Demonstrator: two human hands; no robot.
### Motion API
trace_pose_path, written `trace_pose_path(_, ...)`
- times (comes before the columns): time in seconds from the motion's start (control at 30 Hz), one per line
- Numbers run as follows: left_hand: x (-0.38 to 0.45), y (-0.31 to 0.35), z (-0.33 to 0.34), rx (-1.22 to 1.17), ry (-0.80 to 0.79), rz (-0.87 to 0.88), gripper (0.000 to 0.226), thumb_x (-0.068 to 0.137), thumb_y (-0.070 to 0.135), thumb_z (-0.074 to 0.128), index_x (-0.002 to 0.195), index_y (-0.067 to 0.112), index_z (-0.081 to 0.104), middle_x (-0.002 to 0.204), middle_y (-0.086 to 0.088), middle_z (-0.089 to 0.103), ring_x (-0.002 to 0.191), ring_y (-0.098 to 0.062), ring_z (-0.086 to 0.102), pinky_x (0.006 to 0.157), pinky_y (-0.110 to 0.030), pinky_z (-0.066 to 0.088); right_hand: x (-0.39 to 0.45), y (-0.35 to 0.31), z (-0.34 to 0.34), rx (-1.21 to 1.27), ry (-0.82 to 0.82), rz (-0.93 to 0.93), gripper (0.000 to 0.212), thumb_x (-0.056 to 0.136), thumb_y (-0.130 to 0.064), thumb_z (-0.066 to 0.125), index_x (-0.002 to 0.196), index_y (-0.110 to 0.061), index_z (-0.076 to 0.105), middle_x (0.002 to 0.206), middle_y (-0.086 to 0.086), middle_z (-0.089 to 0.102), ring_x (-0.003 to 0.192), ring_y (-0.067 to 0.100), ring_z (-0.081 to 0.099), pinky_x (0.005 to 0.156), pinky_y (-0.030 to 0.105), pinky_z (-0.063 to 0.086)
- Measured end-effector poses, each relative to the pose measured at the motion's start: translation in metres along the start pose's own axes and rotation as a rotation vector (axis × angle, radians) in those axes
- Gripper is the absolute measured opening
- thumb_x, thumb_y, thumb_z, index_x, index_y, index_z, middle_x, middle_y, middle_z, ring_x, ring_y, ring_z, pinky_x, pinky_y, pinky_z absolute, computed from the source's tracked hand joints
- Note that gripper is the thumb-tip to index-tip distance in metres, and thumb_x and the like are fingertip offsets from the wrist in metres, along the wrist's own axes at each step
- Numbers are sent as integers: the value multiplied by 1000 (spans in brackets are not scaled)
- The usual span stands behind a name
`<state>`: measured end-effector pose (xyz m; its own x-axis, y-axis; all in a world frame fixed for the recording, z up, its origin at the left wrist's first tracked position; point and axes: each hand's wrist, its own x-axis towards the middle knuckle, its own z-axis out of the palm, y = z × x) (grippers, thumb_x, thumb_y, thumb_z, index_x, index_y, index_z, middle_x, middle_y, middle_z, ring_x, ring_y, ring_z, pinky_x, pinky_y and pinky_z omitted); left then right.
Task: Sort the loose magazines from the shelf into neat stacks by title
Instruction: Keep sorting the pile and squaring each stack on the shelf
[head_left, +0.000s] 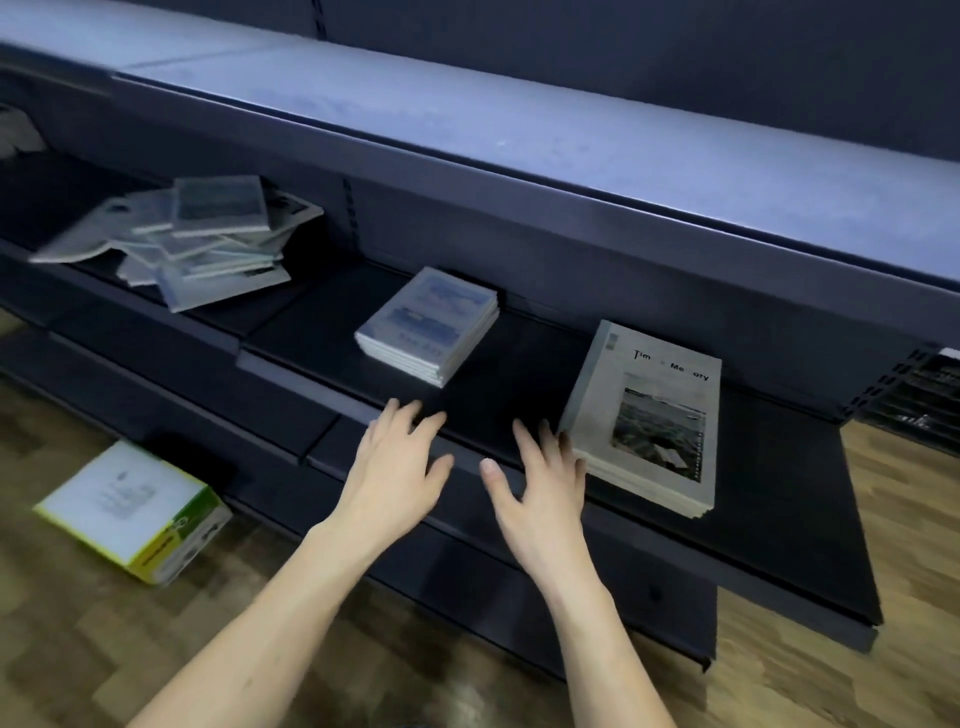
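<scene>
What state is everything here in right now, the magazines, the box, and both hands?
Loose pile: jumbled, untidy, on the shelf's left.
Middle stack: neat, squared, on the shelf.
Right stack: neat, cover up, near the shelf's front edge.
Left hand: open, fingers spread, holding nothing.
Right hand: open, holding nothing, fingertips beside the right stack; contact unclear.
Box: closed, lying on the floor.
Shelf: dark, holding all three piles.

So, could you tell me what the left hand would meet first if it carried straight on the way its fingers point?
Probably the small blue-covered stack: the left hand points up the shelf toward its near corner, with bare shelf between. Depth is unclear, so it might pass just right of it.
</scene>
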<state>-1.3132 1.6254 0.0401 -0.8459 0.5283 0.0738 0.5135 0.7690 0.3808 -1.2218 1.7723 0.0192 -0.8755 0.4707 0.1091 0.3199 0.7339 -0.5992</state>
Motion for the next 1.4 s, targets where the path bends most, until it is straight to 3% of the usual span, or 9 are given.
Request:
trace_pose_path(0.23,-11,-63,-27,-42,38,-76,55,99,40,47,150,25,33,159,-5,24,150,-23,6,122,-41,13,4,-57,39,66,-75,-47,60,101,-53,40,155,-33,23,165,-1,15,153,19,-3,122,42,-5)
trace_pose_path(0.77,-29,-265,-109,-136,101,-189,54,99,40,47,150,28,33,160,1,22,151,-18,4,122,-39,15,8,-233,168,130,-144,-76,57,102,-50,39,154,-29,29,162,-8,24,152,13,5,123,43,0)
trace_pose_path(1.27,-6,-371,-145,-150,131,-304,53,100,39,44,151,29,31,160,0,23,148,-21,15,120,-37,15,64,-319,247,161,-245,-119,58,101,-49,42,154,-29,28,163,-4,20,152,12,4,124,44,1)
trace_pose_path(1.4,23,-392,-157,-145,153,-289,54,100,39,43,151,29,30,160,1,23,148,-18,16,121,-36,11,107,-344,262,226,-228,-105,59,100,-49,45,154,-30,29,163,-5,20,151,14,7,123,47,9)
